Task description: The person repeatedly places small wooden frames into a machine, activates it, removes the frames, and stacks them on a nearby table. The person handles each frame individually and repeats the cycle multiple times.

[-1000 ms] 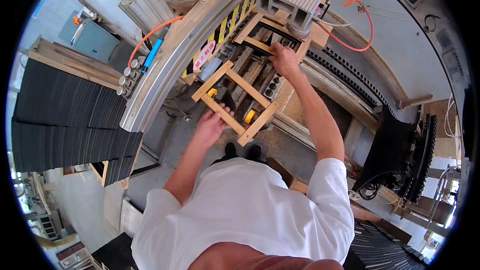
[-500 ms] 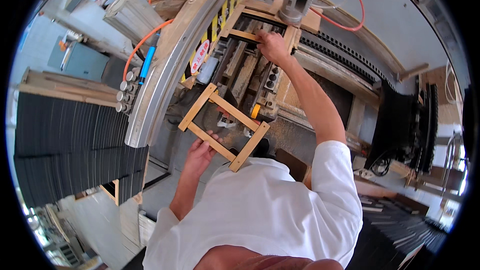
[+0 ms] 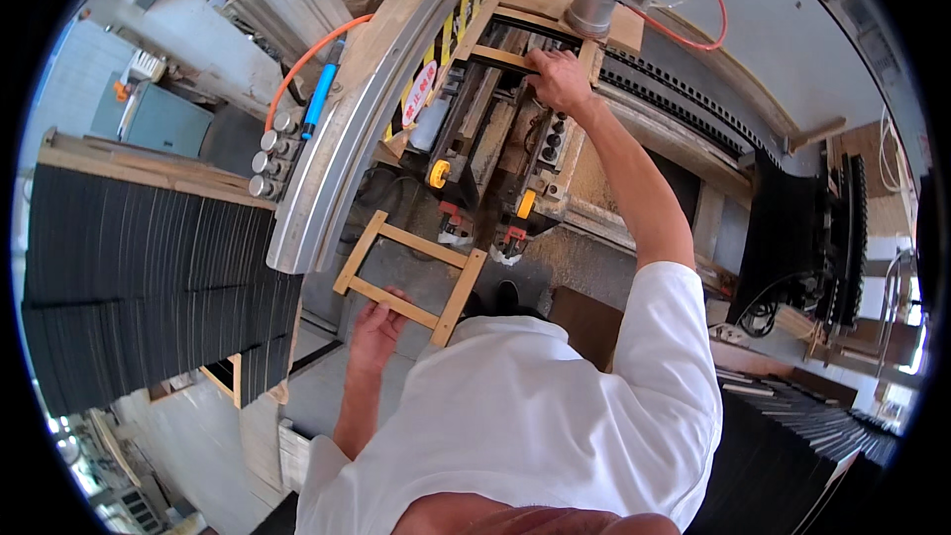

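Frame (image 3: 460, 298) just beyond left fingers (image 3: 379, 311), near bar (image 3: 421, 316) clamped.
Right fingers (image 3: 544, 61) touch far frame (image 3: 500, 56); grip unclear.

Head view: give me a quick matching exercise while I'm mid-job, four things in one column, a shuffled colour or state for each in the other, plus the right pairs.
1. Left hand
2. Right hand
3. Slim tube at upper left
4. Tall stack at left

A. Black
B. Touching the far wooden frame
C. Blue
D. Holding the near wooden frame

Pairs: 1-D, 2-B, 3-C, 4-A
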Motion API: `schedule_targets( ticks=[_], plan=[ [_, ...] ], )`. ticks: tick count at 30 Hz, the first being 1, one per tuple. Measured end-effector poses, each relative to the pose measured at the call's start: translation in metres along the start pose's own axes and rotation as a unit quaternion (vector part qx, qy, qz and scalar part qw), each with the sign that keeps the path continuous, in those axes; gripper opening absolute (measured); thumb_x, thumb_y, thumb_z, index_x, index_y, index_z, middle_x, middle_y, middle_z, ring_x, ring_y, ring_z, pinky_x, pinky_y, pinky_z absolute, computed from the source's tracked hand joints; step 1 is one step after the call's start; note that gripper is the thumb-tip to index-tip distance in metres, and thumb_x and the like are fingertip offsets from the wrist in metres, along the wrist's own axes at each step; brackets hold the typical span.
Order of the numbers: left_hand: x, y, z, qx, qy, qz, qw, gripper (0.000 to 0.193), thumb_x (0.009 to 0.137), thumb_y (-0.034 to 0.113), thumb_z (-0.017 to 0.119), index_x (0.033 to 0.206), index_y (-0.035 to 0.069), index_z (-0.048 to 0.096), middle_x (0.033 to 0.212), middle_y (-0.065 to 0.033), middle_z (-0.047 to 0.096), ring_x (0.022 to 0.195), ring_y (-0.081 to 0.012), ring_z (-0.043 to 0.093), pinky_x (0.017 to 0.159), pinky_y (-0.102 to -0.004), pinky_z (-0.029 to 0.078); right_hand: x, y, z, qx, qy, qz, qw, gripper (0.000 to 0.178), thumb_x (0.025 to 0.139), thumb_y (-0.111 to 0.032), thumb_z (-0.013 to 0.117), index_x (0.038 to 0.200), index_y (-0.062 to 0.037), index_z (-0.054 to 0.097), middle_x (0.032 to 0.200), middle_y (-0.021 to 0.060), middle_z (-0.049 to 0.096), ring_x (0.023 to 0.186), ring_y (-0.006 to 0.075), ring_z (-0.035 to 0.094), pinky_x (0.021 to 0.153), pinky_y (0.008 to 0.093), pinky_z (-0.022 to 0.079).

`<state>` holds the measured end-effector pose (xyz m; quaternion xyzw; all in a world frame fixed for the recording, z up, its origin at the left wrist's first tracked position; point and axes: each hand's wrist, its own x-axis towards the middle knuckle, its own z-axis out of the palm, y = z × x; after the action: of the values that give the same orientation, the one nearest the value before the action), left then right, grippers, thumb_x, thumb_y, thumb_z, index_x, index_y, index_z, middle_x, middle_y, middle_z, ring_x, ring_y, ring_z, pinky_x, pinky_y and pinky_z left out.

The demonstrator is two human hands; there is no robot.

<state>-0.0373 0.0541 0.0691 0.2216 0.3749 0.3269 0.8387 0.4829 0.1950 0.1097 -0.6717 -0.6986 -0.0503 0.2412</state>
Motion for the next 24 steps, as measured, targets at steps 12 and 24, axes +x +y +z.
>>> schedule_targets(
  ticks=[12, 24],
  plan=[
    [0.031, -0.020, -0.020, 0.012, 0.094, 0.029, 0.995, 0.028, 0.092, 0.012, 0.059, 0.117, 0.002, 0.054, 0.117, -0.0107, 0.060, 0.116, -0.0270, 0.056, 0.099, -0.0405, 0.046, 0.010, 0.005, 0.002, 0.112, -0.023, 0.025, 0.993, 0.024, 0.074, -0.010, 0.065, 0.095, -0.0045, 0.056, 0.083, 0.0163, 0.066, 0.087, 0.0366, 0.062, 0.078, 0.0464, 0.046],
    [0.043, -0.029, -0.024, 0.033, 0.115, 0.030, 0.992, 0.025, 0.093, 0.014, 0.058, 0.116, 0.004, 0.056, 0.117, -0.0089, 0.061, 0.112, -0.0240, 0.057, 0.097, -0.0387, 0.045, 0.007, 0.005, 0.000, 0.041, -0.020, 0.004, 0.999, 0.028, 0.073, -0.012, 0.065, 0.098, -0.0081, 0.054, 0.092, 0.0142, 0.066, 0.094, 0.0329, 0.062, 0.085, 0.0436, 0.044]
  ],
)
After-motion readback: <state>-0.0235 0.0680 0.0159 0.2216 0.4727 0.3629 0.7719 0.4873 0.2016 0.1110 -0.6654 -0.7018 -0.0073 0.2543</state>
